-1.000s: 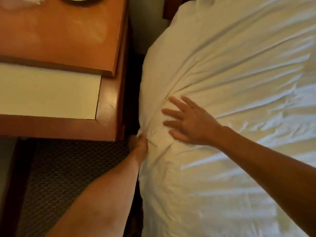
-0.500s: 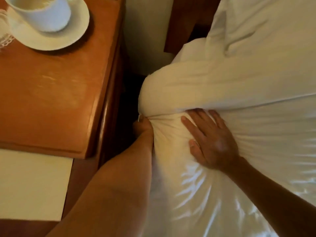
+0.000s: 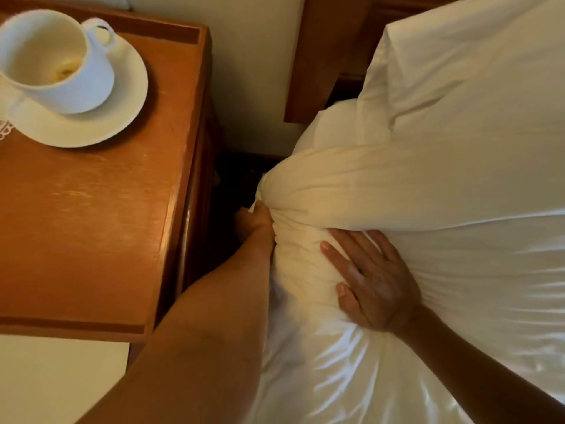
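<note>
White wrinkled bed sheet (image 3: 443, 270) covers the bed and is bunched into a tight bulge at the bed's left edge, just short of the head-end corner, beside the dark gap to the nightstand. Left hand (image 3: 256, 221): forearm runs up along the bed's left edge, hand jammed against the side of the bulge, fingers curled into the gathered fabric and gripping it. Creases fan out from that spot; fingertips are hidden in the fold. Right hand (image 3: 373, 283): arm comes in from the lower right, palm down on the sheet, fingers straight and spread, pressing flat just right of the gather. Its fingertips sit at the crease under the bulge and it grips nothing. Plump white pillow (image 3: 477, 75) lies at the head end, against the brown wooden headboard (image 3: 321, 56). Orange-brown wooden nightstand (image 3: 91, 224) stands left of the bed, with a white ceramic cup (image 3: 55, 65) on a round white saucer (image 3: 128, 96) at its far left corner. Delta vs 1.0 s ago: right hand was out on a flatter stretch, fingers splayed toward the edge; now it is tucked up against the bulge, which is rounder and tighter. Left hand has the same grip at the same spot. View has swung toward the head end, bringing cup, pillow and headboard into frame. Vs 0.5 s ago: pose nearly identical.
</note>
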{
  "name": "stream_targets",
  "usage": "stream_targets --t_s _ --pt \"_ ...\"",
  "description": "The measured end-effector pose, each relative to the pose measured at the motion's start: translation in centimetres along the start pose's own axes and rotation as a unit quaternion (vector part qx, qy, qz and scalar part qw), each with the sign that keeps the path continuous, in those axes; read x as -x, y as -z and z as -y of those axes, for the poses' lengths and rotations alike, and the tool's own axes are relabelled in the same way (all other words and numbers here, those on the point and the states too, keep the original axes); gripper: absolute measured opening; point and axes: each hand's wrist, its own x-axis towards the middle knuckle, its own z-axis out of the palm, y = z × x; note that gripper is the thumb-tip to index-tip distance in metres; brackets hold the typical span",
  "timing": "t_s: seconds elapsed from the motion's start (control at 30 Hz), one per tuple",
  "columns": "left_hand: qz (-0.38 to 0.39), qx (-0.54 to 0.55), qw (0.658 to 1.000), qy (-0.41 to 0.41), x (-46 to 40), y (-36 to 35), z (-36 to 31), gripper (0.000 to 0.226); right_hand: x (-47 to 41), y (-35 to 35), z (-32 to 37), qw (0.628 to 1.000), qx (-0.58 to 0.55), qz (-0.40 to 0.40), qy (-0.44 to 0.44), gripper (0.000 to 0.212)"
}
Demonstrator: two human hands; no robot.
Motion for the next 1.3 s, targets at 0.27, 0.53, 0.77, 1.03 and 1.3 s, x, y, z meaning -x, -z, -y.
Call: stream_targets --t_s 0.27,0.53,0.77,1.03,1.3 --pt "0.022 0.0 0.998 -0.057 0.9 0.5 -3.1 0.029 -0.5 1.6 0.5 0.999 -0.011 0.038 -0.011 0.058" --pt "0.184 0.029 0.897 -0.402 10.5 1.3 -9.3 0.039 -3.8 10.3 -1.7 0.986 -0.089 -0.089 -0.105 0.037" --pt "0.299 -0.36 0.687 -0.556 13.2 2.6 -13.4 0.023 -9.4 21.4 -9.4 0.925 0.043 0.2 -0.32 0.04" --pt "0.15 -0.29 0.764 -0.557 13.5 1.1 -13.7 0.018 -11.1 19.6 -9.6 0.911 -0.088 0.153 -0.372 0.027" --pt "-0.02 -0.417 0.738 -0.53 16.6 0.4 -12.6 0.037 2.6 18.4 -6.9 0.828 -0.048 -0.26 -0.495 0.043"
